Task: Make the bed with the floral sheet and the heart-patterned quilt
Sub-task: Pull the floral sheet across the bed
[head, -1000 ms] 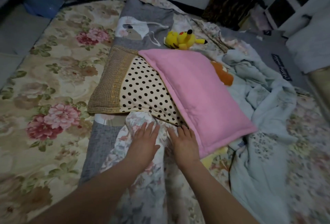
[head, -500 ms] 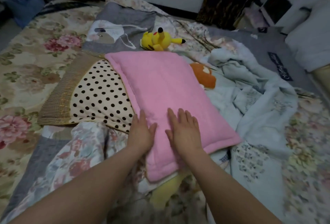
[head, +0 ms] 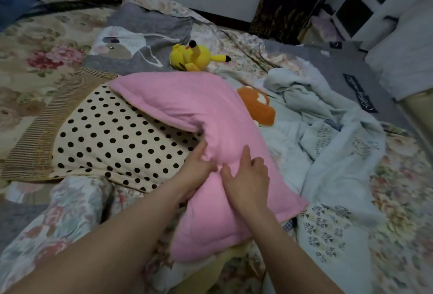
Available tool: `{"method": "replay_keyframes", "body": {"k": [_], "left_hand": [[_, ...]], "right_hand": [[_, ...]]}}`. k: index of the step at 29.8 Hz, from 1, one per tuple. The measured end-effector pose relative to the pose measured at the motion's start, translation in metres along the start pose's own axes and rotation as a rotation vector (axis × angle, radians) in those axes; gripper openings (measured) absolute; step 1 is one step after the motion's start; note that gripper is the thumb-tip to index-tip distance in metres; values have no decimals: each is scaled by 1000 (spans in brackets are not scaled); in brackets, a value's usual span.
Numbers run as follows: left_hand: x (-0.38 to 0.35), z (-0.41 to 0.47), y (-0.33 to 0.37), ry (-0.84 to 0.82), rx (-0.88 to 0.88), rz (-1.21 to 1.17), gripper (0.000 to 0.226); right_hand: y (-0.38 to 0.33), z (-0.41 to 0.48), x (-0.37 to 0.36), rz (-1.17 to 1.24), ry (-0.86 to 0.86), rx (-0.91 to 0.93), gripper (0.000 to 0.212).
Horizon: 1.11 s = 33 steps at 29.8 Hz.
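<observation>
Pink pillow (head: 187,106): soft, plump and light by the look of it. It buckles where it is squeezed, so it is best taken at a long edge or with both hands round the middle.
- Long axis runs away from the person, far end angled a little left. The left long edge is folded up at the grip.
- It lies half over the polka-dot pillow (head: 112,143), mid-bed.

Left hand (head: 196,169): fingers curl under the pillow's left edge, thumb on top, gripping.
Right hand (head: 248,181): on the upper face, bent fingers and thumb dug into the filling, also gripping.

Pale blue quilt (head: 332,176): crumpled heap on the right half of the bed, not spread.
- Small printed motifs, too blurred to say whether they are hearts.
- Limp and bulky. Judged to need a hem or two corners found first. No clear axis while bunched.

Floral sheet (head: 35,42): lies flat on the left and far side and will likely drag and wrinkle if pulled.

Further out: a yellow plush toy (head: 192,58) beyond the pillow, an orange plush (head: 257,108) just right of it, and a grey blanket (head: 140,42) at the far end.
</observation>
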<state>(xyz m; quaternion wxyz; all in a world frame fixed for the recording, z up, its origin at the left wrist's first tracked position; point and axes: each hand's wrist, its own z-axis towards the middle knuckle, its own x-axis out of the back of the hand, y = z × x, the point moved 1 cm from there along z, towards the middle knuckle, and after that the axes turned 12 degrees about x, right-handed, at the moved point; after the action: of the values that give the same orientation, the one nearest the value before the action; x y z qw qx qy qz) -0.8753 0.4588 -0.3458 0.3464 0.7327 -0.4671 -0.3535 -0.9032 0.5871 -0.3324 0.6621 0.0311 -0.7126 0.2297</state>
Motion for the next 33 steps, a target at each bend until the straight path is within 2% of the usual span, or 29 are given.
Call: {"method": "replay_keyframes", "body": {"k": [3, 5, 7, 9, 11, 13, 16, 17, 18, 21, 22, 23, 24, 26, 29, 33], "left_hand": [[-42, -17, 46, -221, -187, 190, 77], [-67, -31, 69, -386, -315, 308, 78], [-83, -37, 83, -496, -401, 412, 78], [-88, -34, 86, -521, -399, 412, 83], [-71, -22, 65, -430, -237, 320, 88], [-35, -12, 29, -259, -19, 280, 86], [35, -9, -25, 218, 466, 200, 84], [63, -1, -43, 391, 592, 83, 84], [88, 7, -55, 491, 662, -60, 88], [168, 75, -121, 552, 633, -386, 127], [190, 99, -139, 594, 617, -448, 129], [203, 112, -143, 628, 589, -531, 119], [206, 116, -133, 618, 567, -601, 99], [188, 84, -71, 628, 479, -656, 59], [162, 44, -8, 795, 329, -632, 52], [139, 22, 33, 753, 237, -440, 35]], "right_hand": [[9, -27, 29, 97, 405, -81, 71], [7, -43, 48, 210, 665, -114, 72], [1, -55, 65, 231, 837, -136, 72], [3, -59, 74, 139, 889, -159, 71], [7, -52, 66, 10, 748, -154, 69], [3, -39, 43, -89, 458, -87, 68], [-5, -26, 6, -127, 151, -1, 69], [-14, -25, -7, -124, 96, 43, 71], [-24, -26, -17, -107, 49, 87, 71], [-54, -39, -43, 26, -25, 174, 71], [-61, -46, -52, 66, -44, 188, 73], [-67, -53, -60, 103, -58, 199, 75], [-71, -59, -66, 128, -69, 212, 79], [-76, -69, -71, 149, -79, 237, 83], [-74, -69, -63, 132, -93, 284, 85], [-78, -56, -36, 57, -75, 307, 100]]}}
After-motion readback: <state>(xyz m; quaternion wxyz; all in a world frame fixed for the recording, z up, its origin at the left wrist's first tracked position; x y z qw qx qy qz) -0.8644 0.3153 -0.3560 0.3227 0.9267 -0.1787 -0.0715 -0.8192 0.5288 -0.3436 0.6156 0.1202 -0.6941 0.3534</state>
